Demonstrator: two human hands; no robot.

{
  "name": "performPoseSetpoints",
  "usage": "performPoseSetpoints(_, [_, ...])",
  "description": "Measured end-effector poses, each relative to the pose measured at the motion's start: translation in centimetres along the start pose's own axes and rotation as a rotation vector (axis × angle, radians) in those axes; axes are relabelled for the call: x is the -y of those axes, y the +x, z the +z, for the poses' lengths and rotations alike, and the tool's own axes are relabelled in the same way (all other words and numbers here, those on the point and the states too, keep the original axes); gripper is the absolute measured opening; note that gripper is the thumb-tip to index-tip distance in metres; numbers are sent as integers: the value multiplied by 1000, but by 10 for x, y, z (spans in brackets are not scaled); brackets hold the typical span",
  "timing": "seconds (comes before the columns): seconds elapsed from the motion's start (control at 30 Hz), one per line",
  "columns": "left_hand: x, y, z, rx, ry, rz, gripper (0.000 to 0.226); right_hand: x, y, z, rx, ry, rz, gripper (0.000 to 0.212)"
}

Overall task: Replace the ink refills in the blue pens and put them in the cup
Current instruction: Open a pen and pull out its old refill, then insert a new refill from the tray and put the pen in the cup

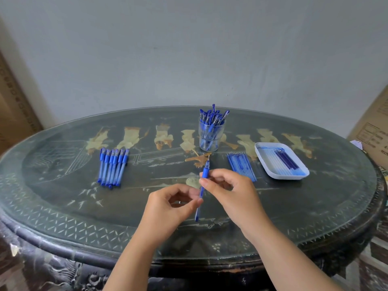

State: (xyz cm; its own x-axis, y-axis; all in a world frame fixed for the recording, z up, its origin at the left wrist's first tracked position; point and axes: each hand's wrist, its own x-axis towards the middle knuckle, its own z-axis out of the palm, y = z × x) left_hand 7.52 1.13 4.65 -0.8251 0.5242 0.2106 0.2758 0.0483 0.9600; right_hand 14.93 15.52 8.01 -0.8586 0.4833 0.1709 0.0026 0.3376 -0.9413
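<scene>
Pinching the blue pen over the surface near its front edge, with the right grip on the rubber sleeve by the tip and the left grip on the clear barrel below. Judging it light, stiff and slick, best taken at that sleeve. Holding both wrists raised, fingers curled.

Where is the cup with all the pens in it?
In the head view, the cup stands towards the far edge of the table, about the middle, a little left of the white tray.
</scene>
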Motion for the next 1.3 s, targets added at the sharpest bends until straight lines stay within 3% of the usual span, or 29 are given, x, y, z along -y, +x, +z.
performPoseSetpoints(0.37, [-4, -1, -8, 29, 119, 26, 20, 28, 10, -16, -55, 253, 46, 10])
performPoseSetpoints(0.67, [0, 4, -23, -19, 178, -25, 17, 57, 57, -64, -267, 491, -151, 15])
performPoseSetpoints(0.93, [23, 31, -40, -408, -182, -104, 11, -5, 118, -71, -201, -40, 122, 19])
performPoseSetpoints(1.13, [29, 41, -40, -430, -269, -143, 11, -46, 154, -54, -107, -324, 323, 15])
performPoseSetpoints(1.3, [35, 47, -41, -438, -282, -155, 12, -58, 169, -43, -56, -561, 364, 18])
